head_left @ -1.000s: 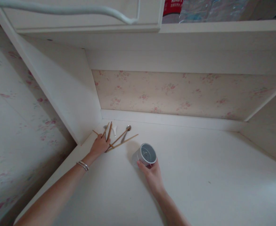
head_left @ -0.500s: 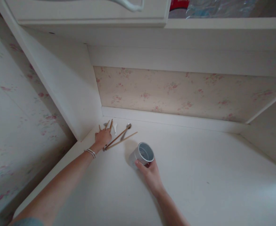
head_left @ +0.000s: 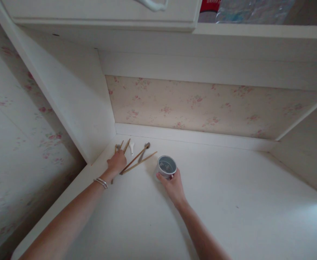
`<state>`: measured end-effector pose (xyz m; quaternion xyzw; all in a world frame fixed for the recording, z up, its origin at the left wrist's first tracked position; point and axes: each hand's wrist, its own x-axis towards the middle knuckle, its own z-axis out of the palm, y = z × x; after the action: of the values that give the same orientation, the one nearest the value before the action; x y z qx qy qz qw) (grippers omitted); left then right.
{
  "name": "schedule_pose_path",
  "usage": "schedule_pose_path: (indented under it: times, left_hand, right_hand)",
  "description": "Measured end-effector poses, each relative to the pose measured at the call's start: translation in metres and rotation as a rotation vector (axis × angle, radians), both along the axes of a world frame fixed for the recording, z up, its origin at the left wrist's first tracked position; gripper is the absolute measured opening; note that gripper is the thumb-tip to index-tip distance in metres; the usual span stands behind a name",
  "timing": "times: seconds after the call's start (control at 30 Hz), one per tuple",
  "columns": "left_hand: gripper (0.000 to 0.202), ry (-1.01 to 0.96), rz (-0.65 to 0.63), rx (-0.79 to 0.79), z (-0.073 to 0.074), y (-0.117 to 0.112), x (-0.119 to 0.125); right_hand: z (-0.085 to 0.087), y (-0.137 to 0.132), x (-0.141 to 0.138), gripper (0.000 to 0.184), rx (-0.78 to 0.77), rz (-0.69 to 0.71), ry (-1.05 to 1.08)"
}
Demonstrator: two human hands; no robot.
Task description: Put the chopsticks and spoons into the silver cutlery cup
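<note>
The grey cup is just right of the frame's center, above a white tabletop that spreads across the lower half and carries a few small dark specks. Along its back edge runs a low white ledge, and behind that a cream wall panel printed with pink flowers. A white cabinet door with a curved handle fills the top left; the open shelf at upper right holds clear plastic wrapping and something red (too cut off to name). More floral wallpaper covers the far left.

The cup is round and straight-sided, with a pale rim and a darker inside; small holes dot its floor. Its mouth faces up, tipped a little toward the viewer. The right hand has its grip closed around the cup. Left of center, the left hand, a silver bracelet at its wrist, covers some wooden chopsticks; whether its grip is closed on any, I cannot tell. Beside it lie a white spoon and a metal spoon.
</note>
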<state>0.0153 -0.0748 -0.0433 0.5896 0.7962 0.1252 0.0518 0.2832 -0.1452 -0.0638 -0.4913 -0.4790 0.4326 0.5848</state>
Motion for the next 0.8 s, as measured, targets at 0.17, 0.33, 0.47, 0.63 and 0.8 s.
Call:
schedule_pose_path:
  times: [0.17, 0.33, 0.47, 0.63, 0.8]
  left_hand:
    - [0.035, -0.024, -0.111, 0.117, -0.003, -0.012, -0.006]
    - [0.033, -0.005, -0.213, 0.203, -0.010, -0.021, -0.003]
    - [0.030, 0.049, -0.244, 0.234, -0.010, -0.025, -0.006]
    - [0.032, 0.123, -0.232, 0.216, -0.010, -0.031, -0.007]
    - [0.033, 0.155, -0.230, 0.293, -0.011, -0.037, -0.009]
  right_hand:
    - [0.009, 0.061, -0.020, 0.069, -0.012, 0.046, -0.198]
    - [0.011, 0.112, -0.051, 0.078, -0.071, 0.091, -0.237]
    - [0.009, 0.137, -0.076, 0.076, -0.050, 0.149, -0.184]
    - [0.013, 0.143, -0.095, 0.082, 0.001, 0.196, -0.103]
    - [0.019, 0.122, -0.077, 0.113, -0.031, 0.129, -0.059]
